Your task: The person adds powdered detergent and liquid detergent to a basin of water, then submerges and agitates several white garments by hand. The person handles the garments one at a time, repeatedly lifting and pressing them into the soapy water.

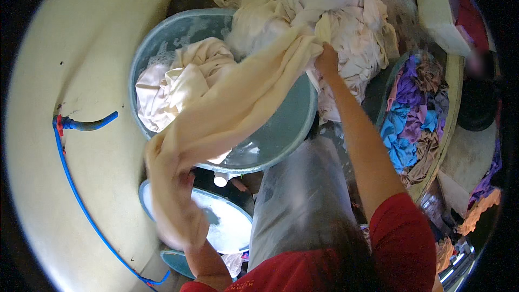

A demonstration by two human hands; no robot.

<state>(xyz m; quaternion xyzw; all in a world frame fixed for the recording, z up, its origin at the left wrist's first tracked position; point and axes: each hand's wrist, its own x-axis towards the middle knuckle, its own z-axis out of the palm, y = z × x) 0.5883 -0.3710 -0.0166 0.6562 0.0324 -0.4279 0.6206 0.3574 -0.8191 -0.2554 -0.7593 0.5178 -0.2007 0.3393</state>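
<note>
A long wet cream cloth [235, 109] stretches diagonally over a large round teal tub [284, 138]. My right hand [327, 60] grips its upper end near the tub's far right edge, beside a big pile of pale cloths [344, 4]. At the lower left, my left hand [189, 182] is mostly hidden by the cloth, which hangs blurred around my left forearm; its fingers cannot be made out. Bunched cream cloth [194, 77] lies in the left side of the tub, with some suds beside it.
A second tub with white suds [231, 227] stands at the lower left, near a smaller teal basin [176, 261]. A blue hose [77, 182] runs along the pale wall on the left. Purple, blue and brown cloths [413, 125] fill a container on the right. A white pipe end [221, 179] shows below the large tub.
</note>
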